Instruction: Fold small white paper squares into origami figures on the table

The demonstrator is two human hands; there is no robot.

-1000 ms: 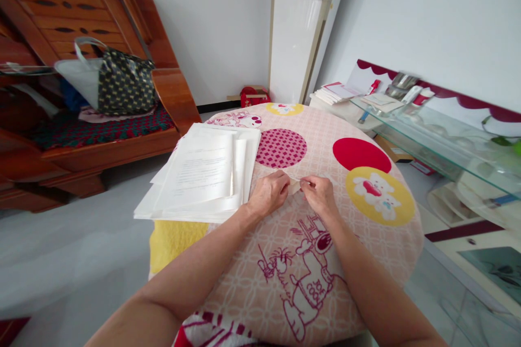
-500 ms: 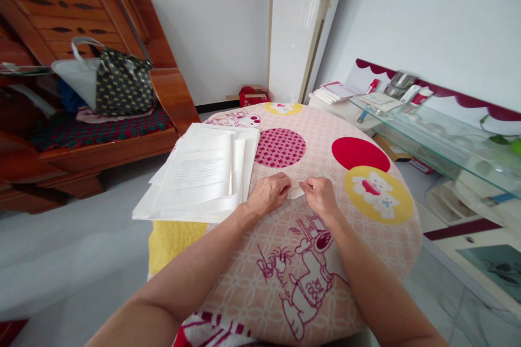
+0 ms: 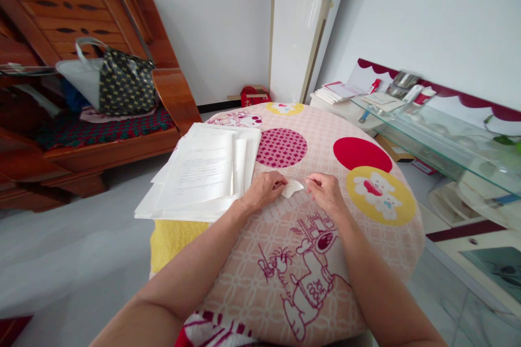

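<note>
My left hand (image 3: 266, 190) rests low over the tablecloth, its fingers closed on one edge of a small white piece of paper (image 3: 292, 188). The paper's free end points right, toward my other hand. A short gap to the right, my right hand (image 3: 324, 191) has its fingers loosely curled and slightly apart, with nothing visible in them. A stack of printed paper sheets (image 3: 203, 165) lies on the table just left of my left hand, the sheets fanned unevenly.
A patterned tablecloth (image 3: 260, 276) covers the round table. To the right stands a glass shelf (image 3: 451, 135) with papers and containers. On the left a wooden bench (image 3: 109, 146) holds a dark patterned bag (image 3: 126, 84). A tall white cabinet unit (image 3: 293, 38) stands behind.
My right hand has let go of the small paper and moved slightly right, its fingers loosening. The paper stays in my left hand, more of it showing.
</note>
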